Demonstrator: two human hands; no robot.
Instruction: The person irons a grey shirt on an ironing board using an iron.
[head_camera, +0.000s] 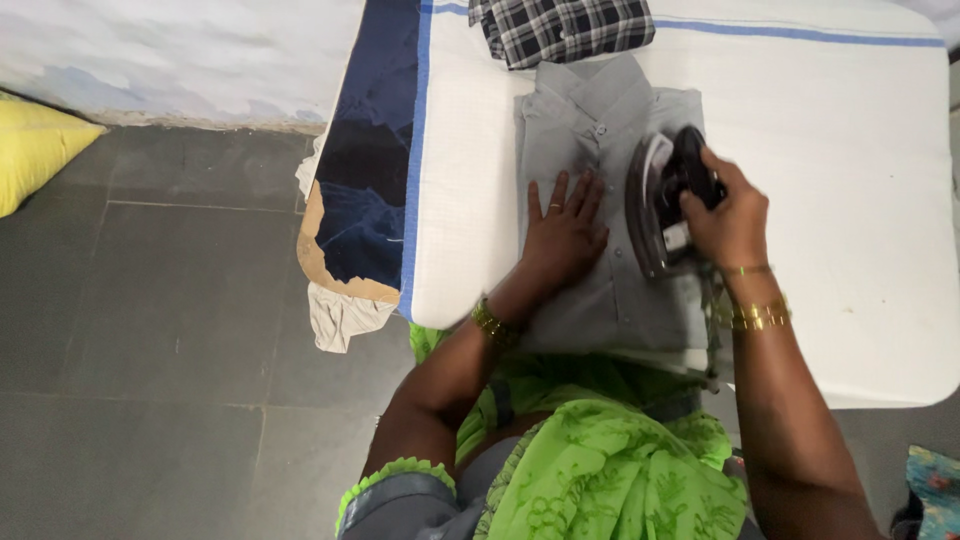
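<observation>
Broadly, a white padded table (860, 200) carries a folded grey shirt (600, 200) near its front edge, collar toward the far edge (a checked shirt (560, 28) lies beyond). The left hand (563, 235) lies flat and open on the shirt, pinning it; the right hand (728, 215) is closed around the handle of the iron (660, 205). Pressing goes best with cloth kept taut and fingers away from the iron. The soleplate is blurred and its cord can't be made out.

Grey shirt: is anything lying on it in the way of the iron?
Only the person's own left hand, pressed flat on the grey shirt just left of the iron, which the right hand holds by its handle. The folded checked cloth lies beyond the collar, off the shirt body.
</observation>
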